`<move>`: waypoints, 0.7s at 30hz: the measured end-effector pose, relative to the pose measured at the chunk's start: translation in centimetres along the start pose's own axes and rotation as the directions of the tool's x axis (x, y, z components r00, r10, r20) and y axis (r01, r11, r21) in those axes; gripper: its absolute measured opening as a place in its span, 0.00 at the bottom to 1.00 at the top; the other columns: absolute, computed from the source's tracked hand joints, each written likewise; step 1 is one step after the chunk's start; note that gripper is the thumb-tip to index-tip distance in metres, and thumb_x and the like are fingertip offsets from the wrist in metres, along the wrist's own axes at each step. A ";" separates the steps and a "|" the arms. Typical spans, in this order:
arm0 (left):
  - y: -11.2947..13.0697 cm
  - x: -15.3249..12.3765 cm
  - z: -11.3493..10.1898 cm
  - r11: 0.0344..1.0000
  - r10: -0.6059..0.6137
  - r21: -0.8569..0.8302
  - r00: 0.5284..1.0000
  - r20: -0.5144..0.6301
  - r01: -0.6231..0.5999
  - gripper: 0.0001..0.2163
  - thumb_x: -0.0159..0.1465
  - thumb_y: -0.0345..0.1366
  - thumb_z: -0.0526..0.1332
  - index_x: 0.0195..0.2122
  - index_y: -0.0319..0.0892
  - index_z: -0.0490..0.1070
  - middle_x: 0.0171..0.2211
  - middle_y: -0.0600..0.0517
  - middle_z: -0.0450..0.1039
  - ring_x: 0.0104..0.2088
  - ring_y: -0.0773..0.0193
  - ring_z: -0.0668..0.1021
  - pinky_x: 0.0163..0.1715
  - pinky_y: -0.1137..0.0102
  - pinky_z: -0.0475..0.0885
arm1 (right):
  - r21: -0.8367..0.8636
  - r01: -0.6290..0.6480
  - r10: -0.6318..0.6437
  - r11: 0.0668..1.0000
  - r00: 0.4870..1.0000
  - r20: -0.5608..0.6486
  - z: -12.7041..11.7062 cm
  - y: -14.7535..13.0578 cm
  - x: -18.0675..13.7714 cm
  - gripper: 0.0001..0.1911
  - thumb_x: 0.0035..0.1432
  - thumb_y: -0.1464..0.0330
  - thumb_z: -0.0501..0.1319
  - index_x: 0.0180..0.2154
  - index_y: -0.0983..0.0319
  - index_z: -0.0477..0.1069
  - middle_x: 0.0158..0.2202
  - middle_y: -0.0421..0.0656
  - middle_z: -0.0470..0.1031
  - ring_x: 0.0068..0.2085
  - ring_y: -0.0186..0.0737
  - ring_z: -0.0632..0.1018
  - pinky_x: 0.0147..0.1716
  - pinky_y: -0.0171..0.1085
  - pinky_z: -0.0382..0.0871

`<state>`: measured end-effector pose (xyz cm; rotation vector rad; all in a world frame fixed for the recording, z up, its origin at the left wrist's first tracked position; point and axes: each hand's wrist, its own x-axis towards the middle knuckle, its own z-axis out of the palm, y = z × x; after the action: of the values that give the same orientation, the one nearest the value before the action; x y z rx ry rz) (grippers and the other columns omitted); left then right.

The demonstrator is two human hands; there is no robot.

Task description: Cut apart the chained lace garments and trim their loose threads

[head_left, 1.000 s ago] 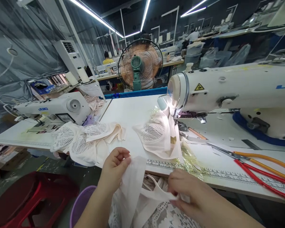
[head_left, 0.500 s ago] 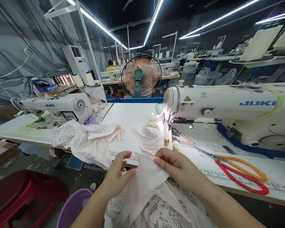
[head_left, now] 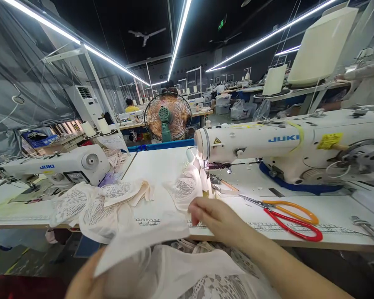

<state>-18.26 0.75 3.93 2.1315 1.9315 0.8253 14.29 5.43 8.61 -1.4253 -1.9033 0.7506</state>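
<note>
A pale strip of fabric [head_left: 143,241] stretches between my hands, low over the table's front edge. My right hand [head_left: 216,218] pinches its right end, fingers closed, near the printed ruler on the table. My left hand [head_left: 84,282] lies at the bottom under the strip's left end; its fingers are hidden by the cloth. More lace fabric [head_left: 205,278] bunches in my lap. A lace piece [head_left: 183,189] sits under the needle of the white sewing machine [head_left: 268,143].
Red and orange scissors [head_left: 293,218] lie on the table [head_left: 162,166] right of my hand. A pile of lace pieces [head_left: 96,203] sits at left beside a second sewing machine [head_left: 56,166]. A fan [head_left: 167,116] stands behind. People work in the distance.
My view has tilted upward. My hands have drawn apart, the left dropping low and left, the right moving toward the machine, with the strip spread between them.
</note>
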 end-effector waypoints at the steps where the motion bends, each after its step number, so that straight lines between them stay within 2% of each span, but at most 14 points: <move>1: 0.0 1.5 -2.2 0.997 -0.071 0.011 0.991 -0.111 0.073 0.17 0.67 0.45 0.41 0.50 0.52 0.65 0.49 0.50 0.73 0.50 0.51 0.73 0.50 0.53 0.69 | -0.124 -0.057 0.050 0.991 0.997 -0.059 -0.6 1.0 0.8 0.18 0.63 0.60 0.46 0.25 0.60 0.64 0.25 0.40 0.71 0.29 0.37 0.71 0.28 0.33 0.62; 2: 0.4 3.1 -4.3 0.991 -0.111 0.050 0.973 -0.204 0.123 0.15 0.65 0.45 0.45 0.46 0.55 0.67 0.46 0.55 0.75 0.49 0.50 0.74 0.49 0.54 0.69 | -0.199 -0.124 0.102 0.972 0.988 -0.117 -1.1 2.1 1.7 0.20 0.64 0.59 0.44 0.25 0.60 0.64 0.25 0.42 0.71 0.29 0.39 0.71 0.28 0.35 0.62; 3: 1.3 4.9 -6.5 0.985 -0.092 0.116 0.959 -0.268 0.127 0.14 0.62 0.44 0.48 0.44 0.56 0.68 0.43 0.57 0.76 0.46 0.48 0.75 0.46 0.54 0.71 | -0.255 -0.192 0.154 0.948 0.975 -0.162 -1.4 3.1 2.6 0.20 0.64 0.59 0.45 0.25 0.60 0.64 0.25 0.43 0.71 0.29 0.41 0.71 0.28 0.36 0.61; 4: 2.6 6.7 -8.4 0.976 -0.027 0.200 0.957 -0.289 0.088 0.15 0.59 0.42 0.49 0.44 0.56 0.69 0.40 0.58 0.77 0.43 0.47 0.77 0.40 0.55 0.73 | -0.295 -0.250 0.200 0.922 0.962 -0.188 -1.6 4.0 3.5 0.20 0.63 0.57 0.46 0.25 0.61 0.64 0.25 0.44 0.71 0.29 0.42 0.71 0.28 0.38 0.62; 6: 6.2 10.2 -11.6 0.920 0.125 0.392 0.931 -0.342 0.021 0.19 0.55 0.34 0.49 0.46 0.55 0.69 0.36 0.56 0.76 0.39 0.46 0.77 0.35 0.56 0.73 | -0.364 -0.330 0.267 0.871 0.940 -0.214 -1.5 5.5 5.2 0.20 0.61 0.55 0.51 0.28 0.63 0.67 0.30 0.46 0.72 0.33 0.44 0.73 0.30 0.40 0.64; 8: 10.2 13.4 -13.4 0.839 0.225 0.545 0.908 -0.353 0.004 0.21 0.55 0.30 0.50 0.49 0.47 0.68 0.37 0.50 0.74 0.41 0.43 0.76 0.35 0.56 0.72 | -0.402 -0.369 0.311 0.838 0.928 -0.204 -0.7 6.5 6.6 0.18 0.60 0.55 0.55 0.36 0.65 0.69 0.37 0.46 0.72 0.38 0.43 0.74 0.36 0.43 0.67; 10: 13.1 16.1 -13.8 0.803 0.236 0.595 0.890 -0.390 0.047 0.20 0.56 0.27 0.51 0.50 0.39 0.66 0.38 0.46 0.72 0.44 0.41 0.75 0.38 0.55 0.71 | -0.409 -0.377 0.335 0.831 0.926 -0.171 0.5 7.1 7.3 0.15 0.61 0.59 0.57 0.42 0.64 0.69 0.43 0.45 0.71 0.40 0.41 0.74 0.39 0.44 0.69; 12: 14.2 18.1 -12.8 0.791 0.244 0.609 0.882 -0.404 0.060 0.19 0.61 0.29 0.50 0.55 0.37 0.61 0.45 0.41 0.69 0.47 0.42 0.74 0.41 0.54 0.70 | -0.392 -0.355 0.326 0.849 0.935 -0.140 1.6 7.5 7.6 0.13 0.62 0.63 0.58 0.45 0.63 0.69 0.46 0.45 0.71 0.42 0.41 0.75 0.41 0.45 0.71; 14: 13.5 19.4 -10.4 0.777 0.248 0.629 0.902 -0.353 0.033 0.21 0.65 0.31 0.46 0.60 0.38 0.53 0.51 0.38 0.65 0.48 0.44 0.73 0.44 0.54 0.70 | -0.353 -0.302 0.282 0.886 0.953 -0.108 2.6 7.6 7.4 0.11 0.63 0.65 0.57 0.46 0.63 0.69 0.47 0.46 0.71 0.43 0.41 0.75 0.42 0.45 0.71; 16: 11.6 19.9 -6.9 0.754 0.237 0.655 0.947 -0.217 -0.038 0.22 0.67 0.28 0.40 0.62 0.37 0.49 0.52 0.40 0.64 0.49 0.47 0.73 0.44 0.56 0.70 | -0.292 -0.229 0.221 0.928 0.973 -0.061 3.4 7.4 6.8 0.11 0.62 0.66 0.58 0.45 0.64 0.69 0.46 0.45 0.72 0.42 0.40 0.75 0.40 0.44 0.72; 18: 9.1 19.6 -2.6 0.733 0.207 0.666 0.978 -0.027 -0.137 0.21 0.67 0.23 0.37 0.60 0.33 0.54 0.47 0.48 0.66 0.51 0.52 0.72 0.46 0.58 0.67 | -0.219 -0.163 0.165 0.962 0.986 -0.006 3.7 7.1 6.0 0.10 0.62 0.66 0.58 0.43 0.65 0.70 0.42 0.44 0.73 0.39 0.39 0.76 0.38 0.43 0.73; 19: 7.8 19.3 -0.6 0.725 0.190 0.664 0.980 0.064 -0.184 0.18 0.68 0.27 0.44 0.58 0.38 0.60 0.46 0.47 0.70 0.49 0.56 0.73 0.47 0.60 0.68 | -0.185 -0.140 0.145 0.973 0.989 0.013 3.7 6.9 5.6 0.09 0.62 0.66 0.58 0.41 0.65 0.70 0.41 0.43 0.74 0.38 0.38 0.76 0.37 0.42 0.73; 20: 6.6 18.9 1.4 0.719 0.163 0.664 0.978 0.128 -0.206 0.15 0.66 0.31 0.52 0.54 0.38 0.63 0.45 0.46 0.71 0.48 0.56 0.74 0.48 0.57 0.69 | -0.153 -0.129 0.134 0.980 0.991 0.024 3.6 6.8 5.1 0.09 0.62 0.66 0.58 0.40 0.65 0.71 0.39 0.43 0.74 0.37 0.37 0.76 0.36 0.41 0.73; 21: 5.4 18.6 3.0 0.715 0.130 0.664 0.976 0.177 -0.216 0.16 0.65 0.34 0.57 0.53 0.38 0.64 0.45 0.45 0.72 0.47 0.55 0.74 0.48 0.55 0.69 | -0.126 -0.129 0.133 0.984 0.991 0.024 3.4 6.8 4.8 0.08 0.62 0.66 0.59 0.39 0.65 0.71 0.37 0.42 0.74 0.35 0.36 0.76 0.35 0.40 0.73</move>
<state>-11.66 18.36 9.38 2.7049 2.2216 -0.0561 14.78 11.52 2.06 -1.6379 -1.9240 0.7312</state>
